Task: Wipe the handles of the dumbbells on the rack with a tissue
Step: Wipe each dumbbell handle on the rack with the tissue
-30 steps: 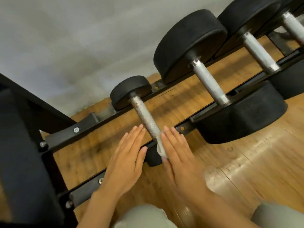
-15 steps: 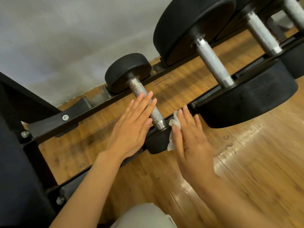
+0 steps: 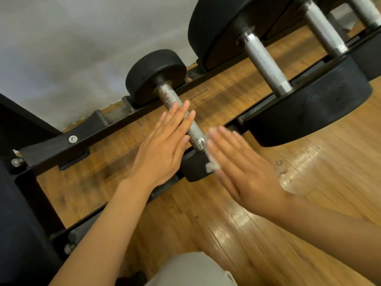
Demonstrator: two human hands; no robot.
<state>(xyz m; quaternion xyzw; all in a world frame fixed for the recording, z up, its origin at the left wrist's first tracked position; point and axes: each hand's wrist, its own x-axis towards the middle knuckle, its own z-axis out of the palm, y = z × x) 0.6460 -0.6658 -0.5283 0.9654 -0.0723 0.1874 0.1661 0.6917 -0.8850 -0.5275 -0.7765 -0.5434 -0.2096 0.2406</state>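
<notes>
Small dumbbell [image 3: 165, 104] sits centre frame, lying across the two rails of the rack [image 3: 115, 124], its knurled handle [image 3: 181, 118] running from the far head down toward the near head at lower centre. Left hand [image 3: 162, 145] lies flat, fingers straight, along the left side of the handle, fingertips on the knurling. Right hand [image 3: 243, 168] is blurred, fingers extended, just right of the handle's near end, and the white tissue [image 3: 210, 153] peeks out at its palm side against the collar and near head; whether the thumb pins it I can't tell. The step looks like the wipe of this handle, with most of its length yet to be covered on this pass. To do it well, wrap the tissue round the bar rather than brushing one side, run it end to end, and work into the rusty patch near the far collar; the left hand can stop the dumbbell rolling. As for what the rack holds: this small one, then bigger dumbbells [image 3: 268, 65] upper right, their handles bare.
</notes>
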